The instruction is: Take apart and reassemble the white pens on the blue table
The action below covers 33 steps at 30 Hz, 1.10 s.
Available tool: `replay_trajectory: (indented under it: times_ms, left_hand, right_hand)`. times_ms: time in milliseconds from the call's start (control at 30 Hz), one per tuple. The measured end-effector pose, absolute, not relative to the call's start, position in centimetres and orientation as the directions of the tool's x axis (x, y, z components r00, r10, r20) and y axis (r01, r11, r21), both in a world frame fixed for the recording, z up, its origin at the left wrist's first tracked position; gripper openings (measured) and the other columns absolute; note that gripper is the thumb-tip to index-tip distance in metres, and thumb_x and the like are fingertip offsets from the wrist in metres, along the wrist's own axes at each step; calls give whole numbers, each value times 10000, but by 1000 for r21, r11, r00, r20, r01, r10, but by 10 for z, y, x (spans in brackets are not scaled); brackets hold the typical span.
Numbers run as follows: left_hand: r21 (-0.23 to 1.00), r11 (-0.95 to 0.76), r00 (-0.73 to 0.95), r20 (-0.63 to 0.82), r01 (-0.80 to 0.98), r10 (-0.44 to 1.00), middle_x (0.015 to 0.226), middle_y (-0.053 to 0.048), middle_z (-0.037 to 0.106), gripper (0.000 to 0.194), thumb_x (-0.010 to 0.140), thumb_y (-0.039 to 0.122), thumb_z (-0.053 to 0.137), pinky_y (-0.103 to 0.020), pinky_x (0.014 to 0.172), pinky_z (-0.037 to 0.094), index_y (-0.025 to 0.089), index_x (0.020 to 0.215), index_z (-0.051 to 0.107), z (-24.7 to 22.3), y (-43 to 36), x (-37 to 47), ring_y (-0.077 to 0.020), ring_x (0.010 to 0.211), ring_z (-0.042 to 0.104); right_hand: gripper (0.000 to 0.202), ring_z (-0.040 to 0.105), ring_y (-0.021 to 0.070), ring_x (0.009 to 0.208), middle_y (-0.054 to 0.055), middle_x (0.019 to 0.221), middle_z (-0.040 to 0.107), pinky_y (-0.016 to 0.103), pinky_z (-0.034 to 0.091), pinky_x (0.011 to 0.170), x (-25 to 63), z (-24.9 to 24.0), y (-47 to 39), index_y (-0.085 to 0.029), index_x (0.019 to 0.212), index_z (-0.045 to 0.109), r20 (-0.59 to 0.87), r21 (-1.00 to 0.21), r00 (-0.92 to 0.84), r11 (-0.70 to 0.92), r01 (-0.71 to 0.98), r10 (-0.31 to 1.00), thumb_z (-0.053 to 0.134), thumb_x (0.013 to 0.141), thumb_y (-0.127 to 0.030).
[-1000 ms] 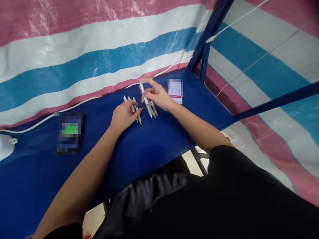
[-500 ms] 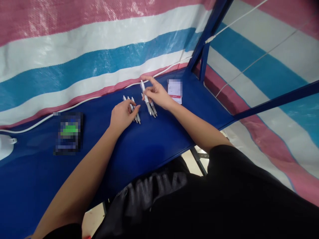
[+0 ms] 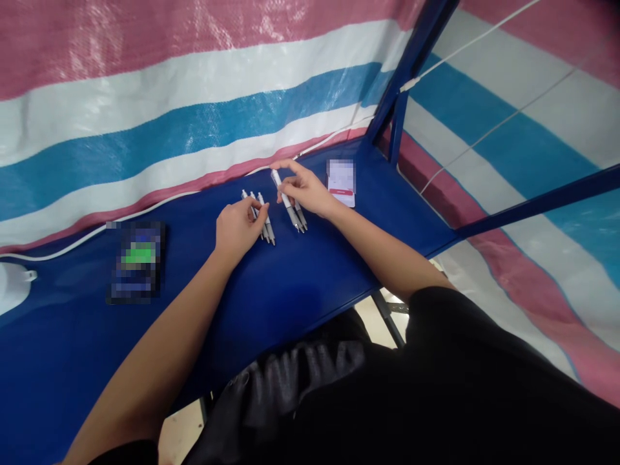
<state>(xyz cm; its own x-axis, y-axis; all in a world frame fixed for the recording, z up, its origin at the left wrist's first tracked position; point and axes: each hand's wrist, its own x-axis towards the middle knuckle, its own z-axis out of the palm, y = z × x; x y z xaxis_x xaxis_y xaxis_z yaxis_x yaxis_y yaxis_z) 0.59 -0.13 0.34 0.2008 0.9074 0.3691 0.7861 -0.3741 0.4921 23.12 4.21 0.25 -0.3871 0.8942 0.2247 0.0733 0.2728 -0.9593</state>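
Gathering closer than a second ago, the thumb of the left hand (image 3: 233, 226) has drawn in toward its fingers, which curl narrowly over the left-hand pens (image 3: 269, 234), three white-and-grey retractable pens lying side by side; whether it grips them I cannot tell. The right hand (image 3: 309, 188) pinches the nearest of the right-hand pens (image 3: 287, 208) between thumb and curled finger, index stretched out past the push-button. The tips of these pens, seemingly three, now sit closer together than before. A gap separates the two groups, both near the rear edge of the worktop (image 3: 300, 278), right of its middle. The whole view has dipped slightly lower in the picture.

The worktop is smooth and blue. Near its rear right corner lies a phone (image 3: 341, 182) with a lit screen, partly pixelated; farther left, a dark device (image 3: 138, 261) is blurred out except for a green patch. A white object (image 3: 13, 287) is cut off at the left. A white cable (image 3: 159, 203) follows the rear edge. Red, white and blue striped sheeting (image 3: 194, 145) walls the space behind and right, beside a blue metal frame (image 3: 411, 58).
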Motion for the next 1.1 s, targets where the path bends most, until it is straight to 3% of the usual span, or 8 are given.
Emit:
replay_trajectory:
  times_ms: [233,400,667,867,1100]
  left_hand:
    - [469,-388,252,327,794,911,620,1,608,306,996,458,735,-404,777,482,259,783,643,2,0,6,-212,626,580]
    - [422,-401,296,294,813,909,635,8,626,304,1010,456,748,-447,897,488,251,814,639,2,0,7,-241,689,667]
    - [397,-410,295,320,821,900,659,-14,646,385,1043,480,723,-456,905,450,254,759,596,9,1,10,-262,754,684]
    - [309,-425,365,235,851,901,826,-65,733,349,1002,469,781,-484,936,443,243,799,612,16,-7,21,-310,899,718]
    - [283,-324,297,136,903,945,982,-136,760,241,1006,376,701,-525,984,439,206,838,675,17,-12,29,-330,944,720]
  right_hand:
    - [373,544,107,520,-116,682,590,193,471,511,230,-3,45,-225,1369,546,228,-968,-382,250,9,896,687,1038,-127]
    - [278,506,97,488,-112,676,605,188,459,488,229,-2,45,-218,1261,584,230,-965,-398,261,23,888,644,1025,-84]
    - [263,511,93,466,-102,682,628,189,447,464,229,0,46,-213,1265,598,223,-964,-359,259,55,906,633,1036,-88]
    - [385,527,100,467,-89,746,670,206,449,436,232,0,45,-223,1363,557,195,-979,-292,202,-8,936,707,1014,-166]
    - [238,478,95,449,-69,717,666,223,413,436,231,3,44,-208,1221,605,193,-980,-280,199,-5,940,680,998,-170]
